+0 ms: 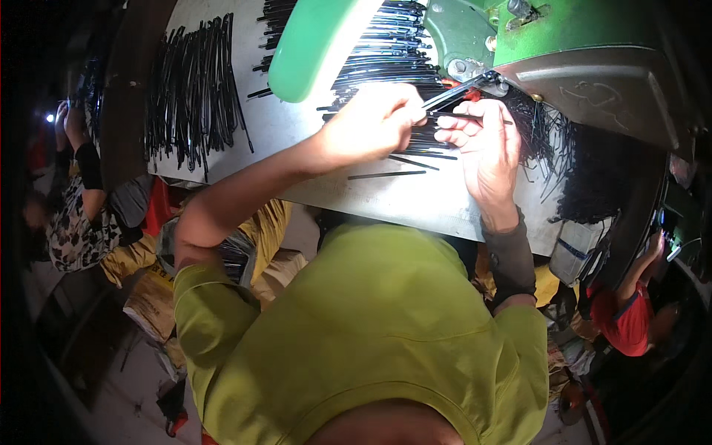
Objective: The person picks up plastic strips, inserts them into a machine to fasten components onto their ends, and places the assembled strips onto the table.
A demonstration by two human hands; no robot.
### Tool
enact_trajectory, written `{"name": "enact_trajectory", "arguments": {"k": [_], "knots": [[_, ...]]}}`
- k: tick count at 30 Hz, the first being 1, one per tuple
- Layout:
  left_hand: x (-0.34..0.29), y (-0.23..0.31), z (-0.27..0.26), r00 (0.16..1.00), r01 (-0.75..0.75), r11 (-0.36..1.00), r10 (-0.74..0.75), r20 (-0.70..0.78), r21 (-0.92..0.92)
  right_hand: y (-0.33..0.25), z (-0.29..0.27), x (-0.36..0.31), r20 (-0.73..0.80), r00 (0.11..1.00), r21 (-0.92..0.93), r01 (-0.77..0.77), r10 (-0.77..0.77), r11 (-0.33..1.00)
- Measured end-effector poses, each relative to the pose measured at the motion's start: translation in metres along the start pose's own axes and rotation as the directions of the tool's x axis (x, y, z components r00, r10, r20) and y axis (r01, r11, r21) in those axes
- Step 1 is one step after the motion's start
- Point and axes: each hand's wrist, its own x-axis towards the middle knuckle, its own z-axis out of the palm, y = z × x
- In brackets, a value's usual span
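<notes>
My left hand (377,122) is closed around the near end of a shiny thin metal rod (454,94), which slants up and right to the green machine (475,44). My right hand (486,144) is to its right, palm partly turned up. Its thumb and fingers pinch a thin black rod (469,116) that lies roughly level across the fingertips. Beneath and beyond both hands, a dense pile of thin black rods (389,63) spreads over the pale table (415,196). A few loose rods (387,175) lie nearer the table's front edge.
A second bundle of black rods (194,96) lies at the left. A bright green lamp-like arm (311,52) overhangs the table. Tangled dark rods (545,141) sit under the machine's right side. Other people work at far left and far right, one in a red shirt (624,322).
</notes>
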Motion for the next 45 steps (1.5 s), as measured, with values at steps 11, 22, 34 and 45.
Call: {"name": "enact_trajectory", "arguments": {"k": [11, 22, 34, 45], "knots": [[-0.007, -0.009, -0.021, 0.982, 0.126, 0.853, -0.037, 0.183, -0.506, 0.01, -0.004, 0.009, -0.001, 0.995, 0.086, -0.101, 0.102, 0.991], [-0.009, -0.007, -0.026, 0.851, -0.426, 0.733, 0.524, -0.041, 0.531, 0.011, 0.004, 0.018, 0.074, 0.992, 0.235, -0.121, 0.107, 0.964], [0.016, -0.017, -0.008, 0.992, -0.077, 0.679, -0.023, -0.125, -0.73, -0.009, -0.055, 0.022, -0.062, 0.994, 0.329, 0.103, -0.087, 0.939], [0.061, 0.0, 0.027, 0.926, -0.377, 0.37, 0.122, -0.358, -0.849, -0.014, -0.049, 0.027, -0.135, 0.969, 0.22, 0.235, -0.209, 0.947]]}}
